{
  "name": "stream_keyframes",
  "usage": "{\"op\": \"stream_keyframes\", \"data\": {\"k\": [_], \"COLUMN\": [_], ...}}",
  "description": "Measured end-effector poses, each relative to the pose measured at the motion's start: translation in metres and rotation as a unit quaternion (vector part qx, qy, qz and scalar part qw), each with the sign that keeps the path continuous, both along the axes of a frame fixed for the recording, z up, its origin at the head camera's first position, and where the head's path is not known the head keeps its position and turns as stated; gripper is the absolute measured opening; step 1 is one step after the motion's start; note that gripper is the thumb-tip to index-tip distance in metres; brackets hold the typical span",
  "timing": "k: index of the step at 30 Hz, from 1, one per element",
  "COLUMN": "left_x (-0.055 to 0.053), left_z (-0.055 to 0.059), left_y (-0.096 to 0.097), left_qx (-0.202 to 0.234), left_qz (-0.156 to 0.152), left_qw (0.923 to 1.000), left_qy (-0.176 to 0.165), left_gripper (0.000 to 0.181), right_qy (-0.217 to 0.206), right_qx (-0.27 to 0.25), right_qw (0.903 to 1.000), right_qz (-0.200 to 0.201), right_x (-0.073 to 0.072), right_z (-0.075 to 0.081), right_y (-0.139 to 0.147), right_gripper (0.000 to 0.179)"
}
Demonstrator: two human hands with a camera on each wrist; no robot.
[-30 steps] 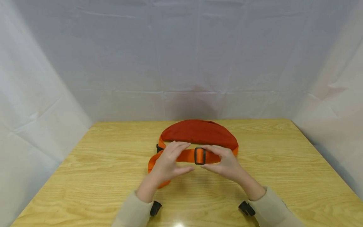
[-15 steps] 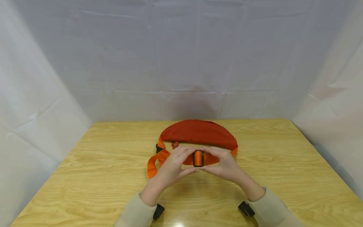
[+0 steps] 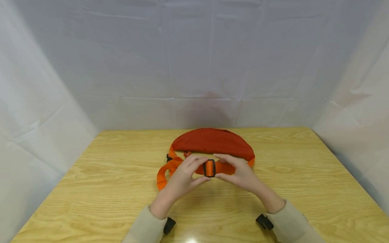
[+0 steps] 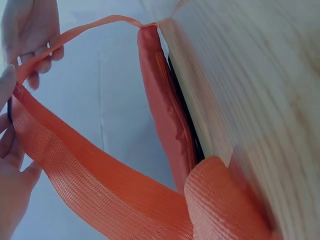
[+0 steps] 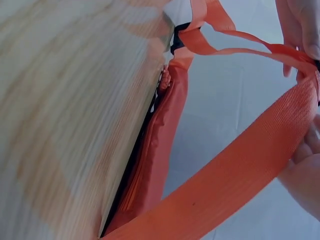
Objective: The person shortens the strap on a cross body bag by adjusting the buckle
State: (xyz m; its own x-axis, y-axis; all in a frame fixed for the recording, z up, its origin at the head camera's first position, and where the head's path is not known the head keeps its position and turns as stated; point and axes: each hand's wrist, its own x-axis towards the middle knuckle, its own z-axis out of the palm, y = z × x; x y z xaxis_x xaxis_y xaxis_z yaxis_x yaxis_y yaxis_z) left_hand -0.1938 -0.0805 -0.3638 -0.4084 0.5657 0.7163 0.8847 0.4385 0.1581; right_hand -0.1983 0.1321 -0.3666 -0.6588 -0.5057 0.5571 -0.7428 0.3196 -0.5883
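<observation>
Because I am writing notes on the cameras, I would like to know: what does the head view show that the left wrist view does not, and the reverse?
Only the head view shows the pale sleeves, the black clip and the small red cord by the bag.

Only the left wrist view shows the orange strip along the bag's side.

Both show the red bag, the orange strap, the wooden table, the left hand, the right hand and the buckle, though the left wrist view shows little of it.
</observation>
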Motion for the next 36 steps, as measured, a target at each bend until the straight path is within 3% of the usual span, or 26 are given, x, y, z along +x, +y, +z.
{"op": "stream_keyframes", "data": {"k": [6,11,20,25,31,36], "left_x": [-0.004,-0.006,-0.006,-0.004,-0.003,-0.003], "left_z": [-0.004,-0.006,-0.006,-0.004,-0.003,-0.004], "left_y": [-0.005,-0.007,-0.005,-0.003,-0.001,0.000], "left_qx": [0.000,0.000,0.007,0.008,0.004,0.003], "left_qz": [0.020,0.012,-0.020,-0.036,-0.036,-0.034], "left_qw": [0.9996,0.9993,0.9996,0.9990,0.9992,0.9994], "left_qy": [-0.017,-0.034,-0.018,-0.025,-0.020,-0.009], "left_gripper": [0.051,0.050,0.051,0.049,0.049,0.049], "right_qy": [-0.069,-0.075,-0.095,-0.102,-0.118,-0.120], "right_qx": [0.016,0.004,-0.019,-0.025,-0.044,-0.055], "right_qw": [0.9970,0.9964,0.9948,0.9943,0.9919,0.9910], "right_qz": [-0.031,-0.038,-0.030,-0.016,0.009,0.023], "right_x": [-0.006,-0.007,-0.006,0.005,-0.004,-0.003], "right_z": [-0.001,-0.001,0.000,0.015,-0.001,-0.002], "right_y": [0.004,0.005,0.005,0.002,0.006,0.004], "right_gripper": [0.030,0.016,0.015,0.016,0.017,0.016]}}
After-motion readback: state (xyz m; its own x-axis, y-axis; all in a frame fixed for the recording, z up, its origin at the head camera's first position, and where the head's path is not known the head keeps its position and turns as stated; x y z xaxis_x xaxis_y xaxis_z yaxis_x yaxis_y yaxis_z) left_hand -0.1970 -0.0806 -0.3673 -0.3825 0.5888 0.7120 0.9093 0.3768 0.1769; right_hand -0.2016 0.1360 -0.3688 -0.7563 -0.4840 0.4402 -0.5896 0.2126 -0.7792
